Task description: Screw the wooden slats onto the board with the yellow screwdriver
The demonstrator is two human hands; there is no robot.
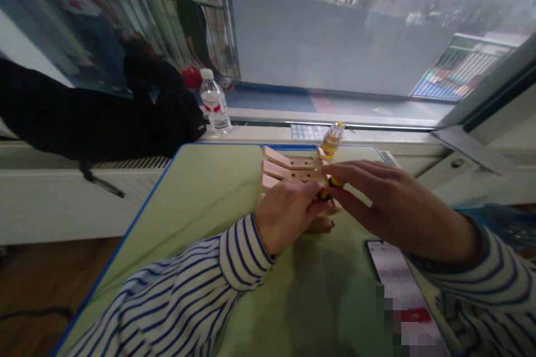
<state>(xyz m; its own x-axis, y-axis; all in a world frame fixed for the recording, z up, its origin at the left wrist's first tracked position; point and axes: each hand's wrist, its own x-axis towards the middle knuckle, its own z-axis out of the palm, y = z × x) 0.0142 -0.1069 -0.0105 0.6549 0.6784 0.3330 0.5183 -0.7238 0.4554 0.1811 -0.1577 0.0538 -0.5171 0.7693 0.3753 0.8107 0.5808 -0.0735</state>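
Observation:
A wooden slatted piece with pale angled slats and small drilled holes sits on the desk; my hands hide its near part. My right hand pinches the yellow-and-black handle of a short screwdriver between thumb and fingers. The screwdriver leans over the right side of the wood, and its tip is hidden. Lying across the slats, my left hand is closed, thumb and forefinger around the screwdriver's lower end. Whether it also grips the wood is hidden.
A phone lies on the green desk below my right hand. Behind the wood stands a small yellow-capped bottle. A water bottle and a black bag are on the sill by the window.

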